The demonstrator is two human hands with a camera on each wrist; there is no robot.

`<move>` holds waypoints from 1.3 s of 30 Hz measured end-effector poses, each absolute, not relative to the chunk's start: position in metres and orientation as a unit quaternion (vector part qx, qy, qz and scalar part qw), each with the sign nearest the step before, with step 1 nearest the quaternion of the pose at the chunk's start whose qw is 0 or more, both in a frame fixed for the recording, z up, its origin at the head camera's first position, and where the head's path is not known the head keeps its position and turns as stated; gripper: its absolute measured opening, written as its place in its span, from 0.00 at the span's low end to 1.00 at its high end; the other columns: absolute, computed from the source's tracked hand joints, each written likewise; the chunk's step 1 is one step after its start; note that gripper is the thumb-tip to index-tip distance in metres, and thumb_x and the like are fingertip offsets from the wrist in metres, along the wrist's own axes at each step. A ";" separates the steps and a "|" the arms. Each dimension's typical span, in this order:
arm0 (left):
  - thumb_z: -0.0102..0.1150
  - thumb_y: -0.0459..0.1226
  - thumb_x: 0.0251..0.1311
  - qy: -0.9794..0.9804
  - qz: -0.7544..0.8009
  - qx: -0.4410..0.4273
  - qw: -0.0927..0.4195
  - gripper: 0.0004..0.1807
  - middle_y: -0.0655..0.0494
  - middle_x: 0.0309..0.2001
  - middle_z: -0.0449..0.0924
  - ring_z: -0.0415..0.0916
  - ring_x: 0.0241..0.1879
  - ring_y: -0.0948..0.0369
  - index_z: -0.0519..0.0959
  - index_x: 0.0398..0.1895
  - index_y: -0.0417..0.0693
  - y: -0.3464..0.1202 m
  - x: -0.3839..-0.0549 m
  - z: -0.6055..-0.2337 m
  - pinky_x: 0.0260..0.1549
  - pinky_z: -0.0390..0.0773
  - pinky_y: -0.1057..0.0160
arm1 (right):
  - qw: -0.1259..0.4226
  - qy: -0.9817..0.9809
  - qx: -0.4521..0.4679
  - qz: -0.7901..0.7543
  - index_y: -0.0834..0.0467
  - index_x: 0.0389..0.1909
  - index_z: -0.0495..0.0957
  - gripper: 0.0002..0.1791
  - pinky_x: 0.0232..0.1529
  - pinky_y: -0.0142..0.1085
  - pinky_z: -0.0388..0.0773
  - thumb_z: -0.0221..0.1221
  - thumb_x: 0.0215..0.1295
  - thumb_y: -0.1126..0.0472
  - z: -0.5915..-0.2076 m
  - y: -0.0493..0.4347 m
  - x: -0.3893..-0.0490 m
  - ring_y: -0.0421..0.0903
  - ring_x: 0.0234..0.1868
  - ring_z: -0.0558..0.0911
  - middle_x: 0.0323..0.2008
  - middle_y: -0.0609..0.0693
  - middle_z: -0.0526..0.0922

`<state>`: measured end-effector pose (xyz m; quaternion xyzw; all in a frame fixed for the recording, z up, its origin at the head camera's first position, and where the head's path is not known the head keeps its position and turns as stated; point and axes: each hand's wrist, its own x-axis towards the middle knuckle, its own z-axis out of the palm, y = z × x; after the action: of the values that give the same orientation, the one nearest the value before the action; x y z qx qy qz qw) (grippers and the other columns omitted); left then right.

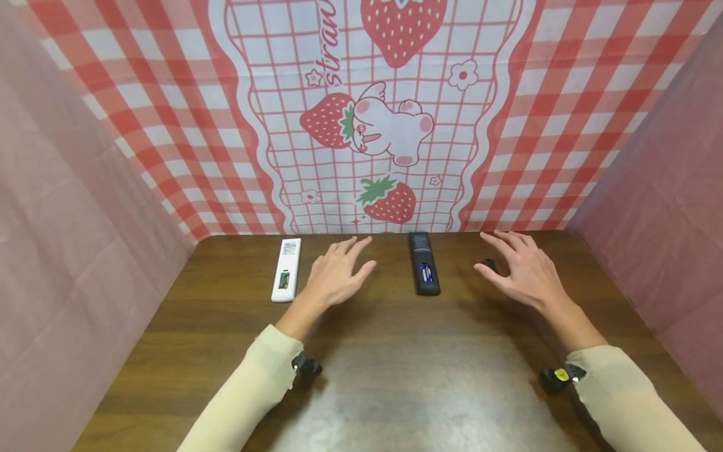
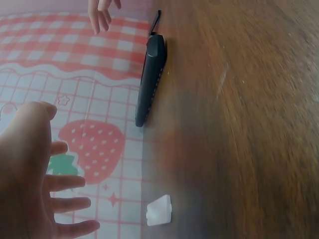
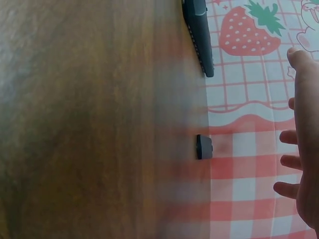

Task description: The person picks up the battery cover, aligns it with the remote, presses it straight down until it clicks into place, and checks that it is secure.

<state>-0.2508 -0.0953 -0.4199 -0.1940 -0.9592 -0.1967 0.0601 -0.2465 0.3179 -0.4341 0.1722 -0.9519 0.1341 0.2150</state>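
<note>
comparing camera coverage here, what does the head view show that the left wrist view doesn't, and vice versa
Only the head view shows the white remote, the blue batteries in the open slot of the black remote, and the pale sleeves.
Only the left wrist view shows the small white piece on the table.
Both show the black remote, the table, the strawberry-print cloth, the left hand and the right hand.

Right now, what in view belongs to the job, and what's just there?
Job, likely:
- white remote control, battery bay open
- black remote control, blue batteries exposed
- white battery cover, apparently
- black battery cover, apparently

Just there:
- wooden table
- strawberry-print cloth
- pink side drapes
</note>
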 end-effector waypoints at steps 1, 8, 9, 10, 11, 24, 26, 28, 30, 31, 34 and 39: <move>0.46 0.62 0.84 -0.959 -0.198 -0.192 0.063 0.36 0.46 0.87 0.68 0.69 0.83 0.40 0.65 0.89 0.65 -0.094 -0.251 -0.420 0.73 0.82 0.31 | 0.217 -0.952 0.171 0.136 0.50 0.79 0.78 0.41 0.63 0.76 0.82 0.72 0.67 0.41 -0.435 0.318 -0.246 0.70 0.74 0.76 0.75 0.64 0.80; 0.47 0.62 0.84 -0.957 -0.215 -0.182 0.070 0.37 0.45 0.86 0.69 0.70 0.83 0.41 0.66 0.88 0.63 -0.087 -0.252 -0.421 0.74 0.82 0.32 | 0.238 -0.948 0.156 0.140 0.51 0.78 0.79 0.39 0.57 0.75 0.85 0.73 0.67 0.43 -0.436 0.319 -0.245 0.69 0.73 0.78 0.72 0.64 0.82; 0.47 0.63 0.84 -0.956 -0.219 -0.181 0.069 0.36 0.45 0.86 0.70 0.70 0.83 0.41 0.66 0.89 0.63 -0.086 -0.253 -0.422 0.74 0.82 0.32 | 0.240 -0.948 0.153 0.142 0.51 0.78 0.78 0.39 0.56 0.76 0.85 0.73 0.68 0.43 -0.436 0.319 -0.245 0.69 0.73 0.78 0.72 0.64 0.82; 0.47 0.63 0.84 -0.956 -0.222 -0.179 0.067 0.36 0.45 0.86 0.69 0.70 0.83 0.41 0.66 0.89 0.64 -0.085 -0.253 -0.422 0.74 0.83 0.33 | 0.241 -0.948 0.151 0.143 0.51 0.78 0.78 0.39 0.55 0.76 0.85 0.73 0.68 0.43 -0.436 0.319 -0.245 0.69 0.72 0.78 0.72 0.64 0.82; 0.46 0.63 0.84 -0.955 -0.226 -0.178 0.065 0.37 0.45 0.86 0.69 0.70 0.83 0.42 0.66 0.89 0.64 -0.084 -0.254 -0.422 0.74 0.83 0.32 | 0.243 -0.948 0.149 0.144 0.50 0.78 0.78 0.39 0.53 0.76 0.85 0.73 0.69 0.43 -0.436 0.318 -0.245 0.69 0.72 0.78 0.71 0.64 0.83; 0.44 0.63 0.85 -0.943 -0.269 -0.186 0.055 0.36 0.44 0.86 0.70 0.70 0.82 0.41 0.67 0.88 0.61 -0.064 -0.259 -0.430 0.75 0.81 0.31 | 0.226 -0.946 0.122 0.195 0.56 0.77 0.78 0.35 0.57 0.78 0.80 0.70 0.75 0.45 -0.434 0.311 -0.247 0.75 0.66 0.79 0.69 0.70 0.83; 0.44 0.62 0.85 -0.941 -0.277 -0.184 0.058 0.36 0.44 0.85 0.71 0.70 0.82 0.42 0.68 0.87 0.61 -0.061 -0.260 -0.430 0.74 0.83 0.31 | 0.226 -0.946 0.118 0.199 0.57 0.77 0.78 0.35 0.59 0.78 0.78 0.69 0.76 0.45 -0.434 0.311 -0.249 0.76 0.66 0.79 0.69 0.72 0.82; 0.45 0.62 0.85 -0.940 -0.284 -0.182 0.058 0.35 0.44 0.85 0.72 0.70 0.82 0.43 0.68 0.87 0.62 -0.058 -0.260 -0.429 0.73 0.83 0.31 | 0.224 -0.946 0.115 0.203 0.58 0.77 0.78 0.34 0.62 0.78 0.77 0.69 0.76 0.45 -0.434 0.310 -0.250 0.77 0.66 0.79 0.69 0.72 0.82; 0.44 0.62 0.85 -0.938 -0.290 -0.180 0.055 0.35 0.45 0.85 0.72 0.70 0.83 0.43 0.68 0.87 0.62 -0.055 -0.260 -0.429 0.73 0.83 0.30 | 0.222 -0.947 0.112 0.205 0.59 0.76 0.78 0.34 0.63 0.79 0.77 0.69 0.77 0.46 -0.433 0.310 -0.250 0.77 0.67 0.79 0.69 0.73 0.82; 0.44 0.62 0.85 -0.938 -0.293 -0.180 0.053 0.35 0.45 0.85 0.72 0.70 0.83 0.43 0.68 0.87 0.62 -0.053 -0.260 -0.428 0.73 0.83 0.30 | 0.220 -0.947 0.111 0.205 0.59 0.76 0.78 0.34 0.63 0.79 0.77 0.68 0.77 0.46 -0.433 0.310 -0.250 0.77 0.67 0.79 0.69 0.73 0.82; 0.45 0.62 0.85 -0.937 -0.298 -0.178 0.046 0.35 0.46 0.85 0.72 0.70 0.83 0.43 0.68 0.87 0.63 -0.048 -0.259 -0.427 0.74 0.82 0.29 | 0.220 -0.948 0.106 0.206 0.59 0.76 0.78 0.34 0.64 0.79 0.77 0.68 0.77 0.47 -0.432 0.309 -0.249 0.77 0.67 0.79 0.68 0.74 0.82; 0.49 0.63 0.83 -0.937 -0.304 -0.171 0.038 0.35 0.47 0.85 0.72 0.70 0.83 0.43 0.69 0.87 0.65 -0.042 -0.259 -0.428 0.74 0.80 0.27 | 0.219 -0.948 0.101 0.209 0.59 0.78 0.76 0.35 0.63 0.79 0.77 0.68 0.77 0.48 -0.433 0.309 -0.248 0.78 0.65 0.79 0.67 0.75 0.81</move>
<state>-0.2592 -0.0418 -0.4277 -0.1705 -0.9366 -0.3039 0.0376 -0.2479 0.3086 -0.4327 0.1014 -0.9476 0.2086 0.2195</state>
